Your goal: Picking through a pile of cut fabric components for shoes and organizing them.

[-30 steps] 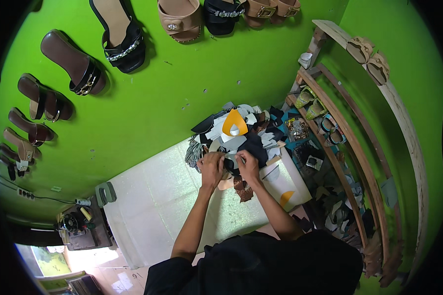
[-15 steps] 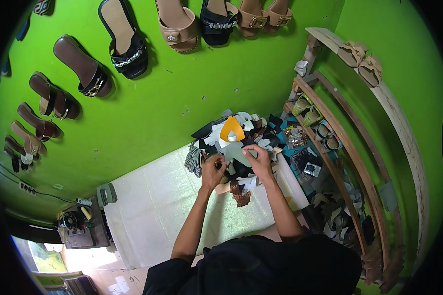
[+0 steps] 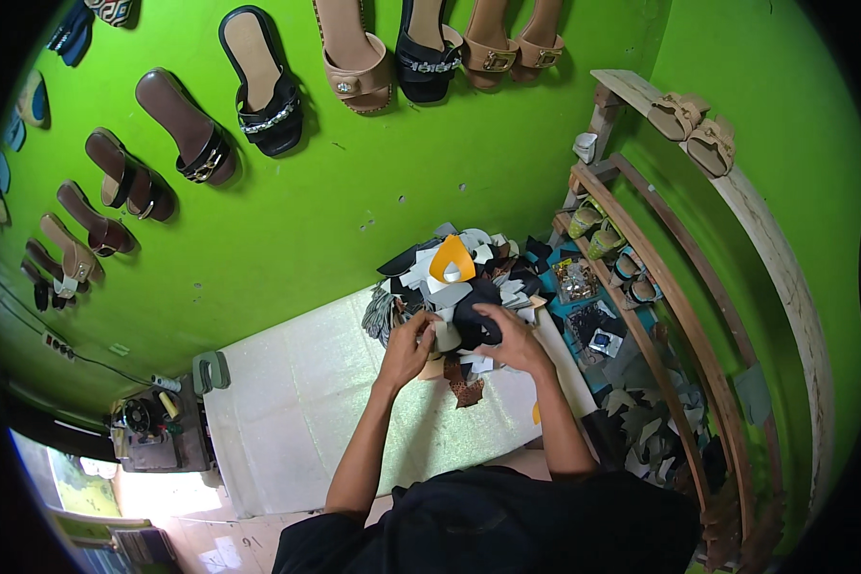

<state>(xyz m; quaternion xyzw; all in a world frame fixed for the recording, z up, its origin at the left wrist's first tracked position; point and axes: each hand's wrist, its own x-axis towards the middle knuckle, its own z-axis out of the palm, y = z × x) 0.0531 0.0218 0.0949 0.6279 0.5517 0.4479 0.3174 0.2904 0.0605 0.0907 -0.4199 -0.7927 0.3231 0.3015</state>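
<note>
Gone from the right hand (image 3: 514, 342) in the head view is the grey-green piece it pinched half a second ago; that hand now stands with fingers spread and curved beside a dark piece (image 3: 480, 308), and whether a fingertip touches it I cannot tell. Over the same half second the left hand (image 3: 407, 352) has come to grip a pale grey piece (image 3: 447, 337) between thumb and fingers, at the near side of the heap of scraps (image 3: 419, 287); it may or may not be the piece the right hand had. For the work among the scraps this seems to mean that one hand is free while the other does the holding. The wall sandals (image 3: 270, 86) sit lower in the view than before, probably because the head has turned. On top of the heap the orange piece (image 3: 447, 251) lies as it did, a small white object (image 3: 452, 274) within its curve, and a brown spotted scrap (image 3: 464, 385) rests at the near edge on the pale surface (image 3: 297, 383). Beyond the heap's right side lies a clear bag (image 3: 575, 281) full of small glinting bits, too fine to make out, and near it a silvery packet (image 3: 604, 342) with something dark showing. Yellow-green sandals (image 3: 603, 242) and blue-strapped sandals (image 3: 629, 266) stand on the wooden rack (image 3: 754, 201), whose top rail carries tan sandals (image 3: 711, 145).
</note>
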